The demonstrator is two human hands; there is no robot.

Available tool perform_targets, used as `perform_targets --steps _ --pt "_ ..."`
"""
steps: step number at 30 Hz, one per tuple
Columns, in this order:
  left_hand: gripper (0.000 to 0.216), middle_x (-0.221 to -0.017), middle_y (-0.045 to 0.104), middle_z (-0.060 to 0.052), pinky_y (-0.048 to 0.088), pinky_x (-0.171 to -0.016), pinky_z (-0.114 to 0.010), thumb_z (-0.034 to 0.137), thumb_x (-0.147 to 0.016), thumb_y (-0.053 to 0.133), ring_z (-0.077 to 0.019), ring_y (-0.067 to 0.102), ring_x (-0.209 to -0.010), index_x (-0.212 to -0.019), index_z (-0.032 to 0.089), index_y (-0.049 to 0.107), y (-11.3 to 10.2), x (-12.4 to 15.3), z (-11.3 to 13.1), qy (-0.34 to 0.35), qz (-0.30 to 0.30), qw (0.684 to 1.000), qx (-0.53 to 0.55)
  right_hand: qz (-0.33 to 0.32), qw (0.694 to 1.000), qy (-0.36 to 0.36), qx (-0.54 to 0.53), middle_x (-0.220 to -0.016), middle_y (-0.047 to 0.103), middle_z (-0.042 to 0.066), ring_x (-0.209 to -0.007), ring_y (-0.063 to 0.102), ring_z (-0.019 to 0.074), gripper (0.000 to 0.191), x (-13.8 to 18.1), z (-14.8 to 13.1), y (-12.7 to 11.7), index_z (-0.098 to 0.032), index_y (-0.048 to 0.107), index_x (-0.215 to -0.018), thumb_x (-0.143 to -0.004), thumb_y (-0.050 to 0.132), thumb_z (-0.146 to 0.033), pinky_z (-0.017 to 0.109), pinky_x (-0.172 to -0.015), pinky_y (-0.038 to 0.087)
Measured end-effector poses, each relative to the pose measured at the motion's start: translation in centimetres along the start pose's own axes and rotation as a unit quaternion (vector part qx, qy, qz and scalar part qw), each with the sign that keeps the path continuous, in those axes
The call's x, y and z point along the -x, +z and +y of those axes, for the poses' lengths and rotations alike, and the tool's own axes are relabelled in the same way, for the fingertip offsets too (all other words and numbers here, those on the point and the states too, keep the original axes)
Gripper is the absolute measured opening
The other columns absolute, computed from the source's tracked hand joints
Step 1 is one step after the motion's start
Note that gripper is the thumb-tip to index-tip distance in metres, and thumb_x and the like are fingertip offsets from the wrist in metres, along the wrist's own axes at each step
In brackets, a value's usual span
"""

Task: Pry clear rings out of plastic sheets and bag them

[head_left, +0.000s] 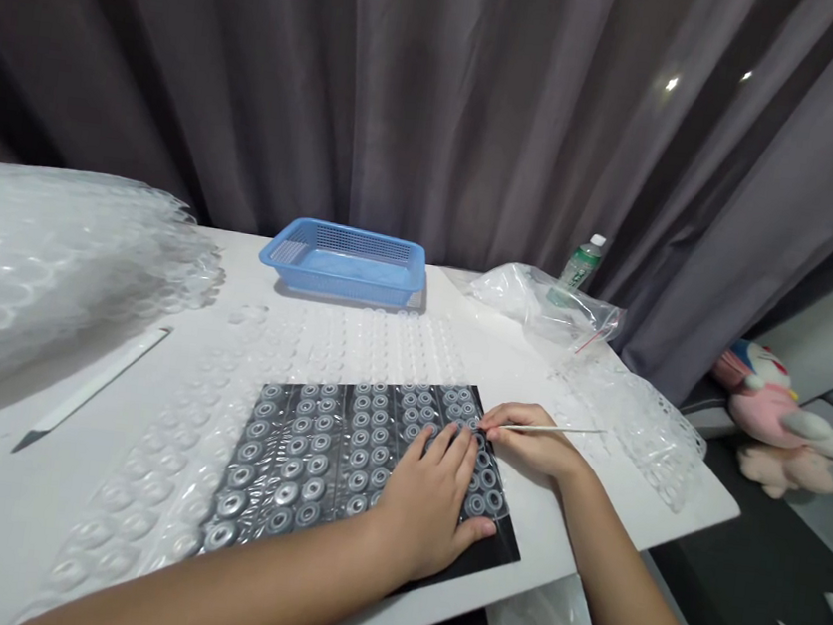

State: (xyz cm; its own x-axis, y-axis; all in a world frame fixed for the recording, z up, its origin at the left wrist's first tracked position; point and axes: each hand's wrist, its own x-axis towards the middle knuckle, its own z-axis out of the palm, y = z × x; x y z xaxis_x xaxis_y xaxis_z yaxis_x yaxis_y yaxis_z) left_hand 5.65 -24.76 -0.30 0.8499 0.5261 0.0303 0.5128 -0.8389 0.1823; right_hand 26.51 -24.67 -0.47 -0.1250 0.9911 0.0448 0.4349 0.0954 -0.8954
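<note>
A black sheet (pixel 310 451) lies on the white table, covered by clear blister strips holding several small round metal parts (pixel 290 494). My left hand (pixel 429 505) lies flat on the sheet's right part, fingers stretched out, pressing the strips down. My right hand (pixel 533 441) is pinched round a thin pale stick (pixel 560 430). The stick's near end meets the strips at the sheet's upper right corner. Its far end points right.
A blue plastic basket (pixel 347 260) stands at the table's back. A heap of clear blister sheets (pixel 38 259) fills the left. A white craft knife (pixel 96 386) lies beside it. Plastic bags (pixel 544 307), a bottle (pixel 582 261) and more blister sheets (pixel 637 418) sit at right. A plush toy (pixel 773 413) lies beyond the table edge.
</note>
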Motion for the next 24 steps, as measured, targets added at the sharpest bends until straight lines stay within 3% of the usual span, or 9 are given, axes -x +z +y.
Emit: perform_targets --steps 16,24 --pt "0.083 -0.147 0.03 -0.017 0.02 -0.111 -0.054 0.067 -0.086 0.022 -0.0345 0.026 -0.137 -0.141 0.005 0.034 0.07 0.03 -0.02 0.001 -0.002 1.0 0.002 0.001 1.0 -0.003 0.014 -0.092 0.071 0.007 -0.088 0.065 0.0186 0.02 0.05 -0.07 -0.06 -0.017 0.071 -0.083 -0.077 0.064 -0.036 0.034 -0.083 0.051" --pt "0.086 -0.148 0.03 -0.018 0.018 -0.111 -0.054 0.067 -0.086 0.02 -0.035 0.025 -0.137 -0.142 0.004 0.032 0.35 -0.04 -0.17 0.007 0.005 1.0 0.005 -0.014 0.998 -0.044 0.049 -0.091 0.068 0.006 -0.089 0.063 0.017 0.016 0.0 -0.38 0.2 -0.018 0.07 -0.083 -0.082 0.061 -0.031 0.031 -0.083 0.049"
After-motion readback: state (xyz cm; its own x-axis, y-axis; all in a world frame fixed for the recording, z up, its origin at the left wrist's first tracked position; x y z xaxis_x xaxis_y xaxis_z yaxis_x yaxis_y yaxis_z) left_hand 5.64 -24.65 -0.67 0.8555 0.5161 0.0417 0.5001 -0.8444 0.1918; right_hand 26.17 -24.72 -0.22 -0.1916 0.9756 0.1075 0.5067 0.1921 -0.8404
